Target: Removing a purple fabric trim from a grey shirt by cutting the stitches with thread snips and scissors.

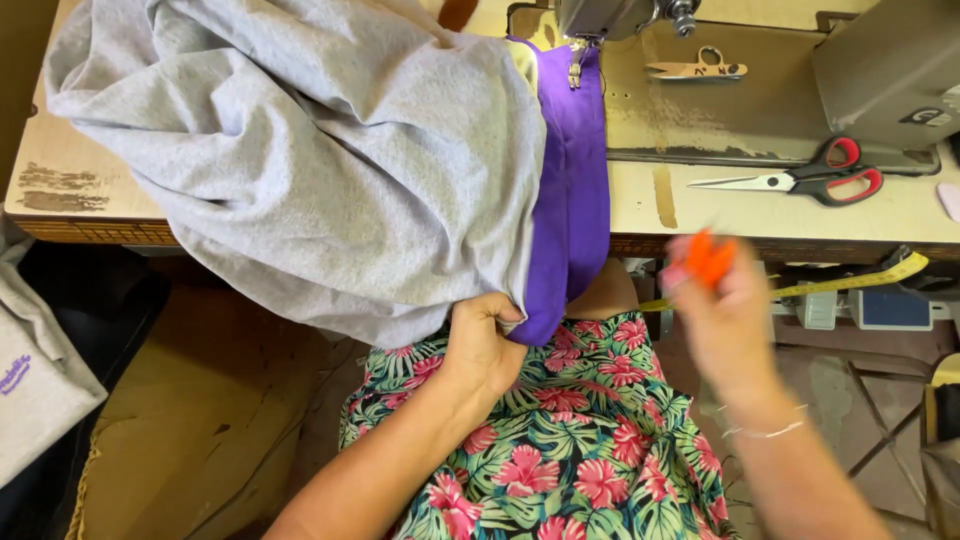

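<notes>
While the left hand [487, 345] pinches the grey fabric [310, 160] and purple strip [572, 190] hanging at 12 o'clock under the needle, the blurry right hand [722, 320] grips maybe orange snips [708, 258], seam looks unfinished.

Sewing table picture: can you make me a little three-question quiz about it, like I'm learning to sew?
1. True or false: the left hand grips the edge of the grey and purple fabric.
2. What colour are the handles of the scissors lying on the table?
A. blue
B. red
C. green
3. Fill in: the right hand holds a small, blurred ____ coloured tool.

Key:
1. True. The fingers are closed on the fabric's lower edge, above the flowered lap.
2. B. They are red and black, and lie to the right of the purple strip.
3. Orange. It is too blurred to tell what kind of tool it is.
</notes>
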